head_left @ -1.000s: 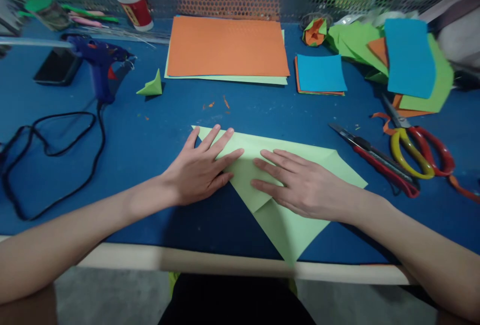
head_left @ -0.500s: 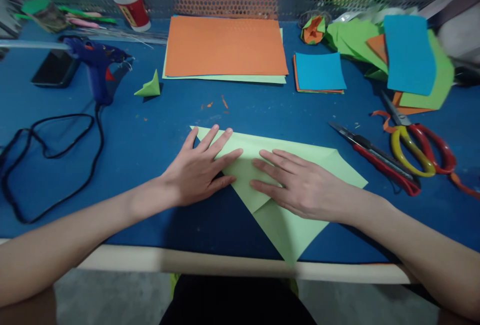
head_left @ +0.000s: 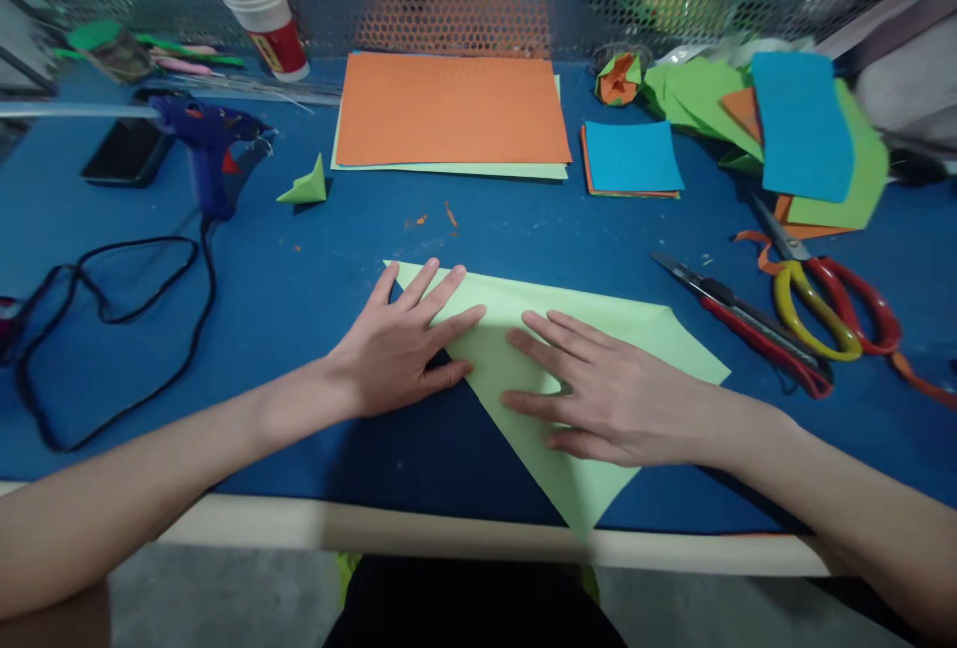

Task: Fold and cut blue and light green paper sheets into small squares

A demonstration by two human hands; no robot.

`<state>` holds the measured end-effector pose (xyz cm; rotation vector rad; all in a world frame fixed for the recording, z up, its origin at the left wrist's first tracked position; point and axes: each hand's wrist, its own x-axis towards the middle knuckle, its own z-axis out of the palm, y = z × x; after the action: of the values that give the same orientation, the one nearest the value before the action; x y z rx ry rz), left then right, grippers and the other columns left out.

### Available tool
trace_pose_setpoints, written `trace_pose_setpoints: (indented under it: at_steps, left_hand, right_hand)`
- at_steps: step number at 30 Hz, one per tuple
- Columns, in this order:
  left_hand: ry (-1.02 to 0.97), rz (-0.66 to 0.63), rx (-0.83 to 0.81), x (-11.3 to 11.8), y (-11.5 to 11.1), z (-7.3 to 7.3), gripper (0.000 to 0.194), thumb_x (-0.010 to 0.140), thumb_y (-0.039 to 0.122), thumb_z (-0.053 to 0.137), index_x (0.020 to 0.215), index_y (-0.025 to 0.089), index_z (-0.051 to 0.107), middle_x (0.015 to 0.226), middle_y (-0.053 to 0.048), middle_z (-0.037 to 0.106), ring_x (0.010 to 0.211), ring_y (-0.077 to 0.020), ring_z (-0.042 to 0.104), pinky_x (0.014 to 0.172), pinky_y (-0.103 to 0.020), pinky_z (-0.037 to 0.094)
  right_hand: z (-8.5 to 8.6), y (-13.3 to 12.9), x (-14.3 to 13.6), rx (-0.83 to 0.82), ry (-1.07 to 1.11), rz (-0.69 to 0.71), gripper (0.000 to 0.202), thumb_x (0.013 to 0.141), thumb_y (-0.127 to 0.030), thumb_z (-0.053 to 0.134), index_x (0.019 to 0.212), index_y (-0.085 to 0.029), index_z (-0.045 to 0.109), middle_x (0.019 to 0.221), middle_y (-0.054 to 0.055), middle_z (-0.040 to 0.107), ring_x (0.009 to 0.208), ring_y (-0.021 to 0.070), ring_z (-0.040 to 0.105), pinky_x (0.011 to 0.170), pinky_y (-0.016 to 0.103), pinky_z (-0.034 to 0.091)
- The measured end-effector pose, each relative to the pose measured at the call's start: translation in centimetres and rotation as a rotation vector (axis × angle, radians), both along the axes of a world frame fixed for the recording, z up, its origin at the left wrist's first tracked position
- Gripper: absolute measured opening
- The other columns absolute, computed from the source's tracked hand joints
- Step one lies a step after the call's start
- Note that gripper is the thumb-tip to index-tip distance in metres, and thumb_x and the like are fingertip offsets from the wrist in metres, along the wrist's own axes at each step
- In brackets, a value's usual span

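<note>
A folded sheet of light green paper [head_left: 598, 498] lies on the blue table, its lower corner reaching over the front edge. My left hand [head_left: 411, 339] rests on its left part with the fingers spread, fingertips along the top fold. Over the middle of the sheet lies my right hand [head_left: 605, 389], fingers apart and palm down. Part of the paper is hidden beneath both hands. A utility knife [head_left: 748, 329] with a red handle lies just right of the paper. Beside it are scissors [head_left: 814, 299] with yellow and red handles.
Behind the paper are an orange paper stack [head_left: 453, 110], small blue squares [head_left: 634, 158] and a folded green piece [head_left: 306, 184]. A blue glue gun [head_left: 209, 155] with a looped black cord stands left, near paper cups [head_left: 261, 5]. Paper scraps [head_left: 803, 130] pile up at the right.
My right hand has slid slightly down over the paper and its fingers have spread. A crease edge seen beneath it earlier no longer shows. My left hand stays in place on the paper.
</note>
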<state>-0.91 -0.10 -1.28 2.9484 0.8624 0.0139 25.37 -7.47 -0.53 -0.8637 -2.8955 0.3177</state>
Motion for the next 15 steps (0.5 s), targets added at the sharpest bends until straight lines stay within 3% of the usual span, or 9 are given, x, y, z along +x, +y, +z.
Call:
trace_pose_setpoints:
  at_steps: [6,11,13,15]
  left_hand:
    - [0.007,0.126,-0.006,-0.9,1.6,-0.3,0.068,0.086,0.062,0.059,0.145,0.031,0.046,0.161,-0.018,0.023,0.146,-0.0462,0.020,0.112,-0.067,0.021]
    - [0.059,0.193,-0.012,-1.6,2.5,0.3,0.077,0.087,0.066,0.052,0.149,0.021,0.040,0.161,-0.023,0.019,0.147,-0.0468,0.014,0.114,-0.067,0.017]
    - [0.021,0.147,0.016,-1.0,1.7,0.9,0.073,0.091,0.062,0.048,0.148,0.016,0.041,0.160,-0.024,0.021,0.147,-0.0465,0.014,0.115,-0.067,0.014]
    - [-0.023,-0.039,-0.014,0.4,0.4,1.2,0.066,0.096,0.056,0.042,0.147,0.014,0.041,0.160,-0.020,0.025,0.149,-0.0403,0.016,0.119,-0.060,0.013]
  right_hand:
    - [-0.1,-0.4,0.3,-0.026,0.022,-0.022,0.047,0.090,-0.039,0.062,0.135,-0.025,0.057,0.151,0.023,0.038,0.147,0.0415,0.019,0.109,0.065,0.032]
    - [-0.1,-0.4,0.3,-0.030,0.026,-0.024,0.045,0.091,-0.038,0.060,0.135,-0.025,0.057,0.149,0.022,0.040,0.147,0.0389,0.021,0.111,0.063,0.031]
    - [-0.1,-0.5,0.2,-0.021,0.040,-0.028,0.045,0.091,-0.038,0.061,0.134,-0.027,0.057,0.150,0.020,0.039,0.147,0.0373,0.021,0.112,0.062,0.031]
    - [-0.1,-0.5,0.1,-0.015,0.056,-0.034,0.043,0.091,-0.039,0.061,0.132,-0.027,0.059,0.150,0.019,0.039,0.147,0.0359,0.023,0.112,0.061,0.032]
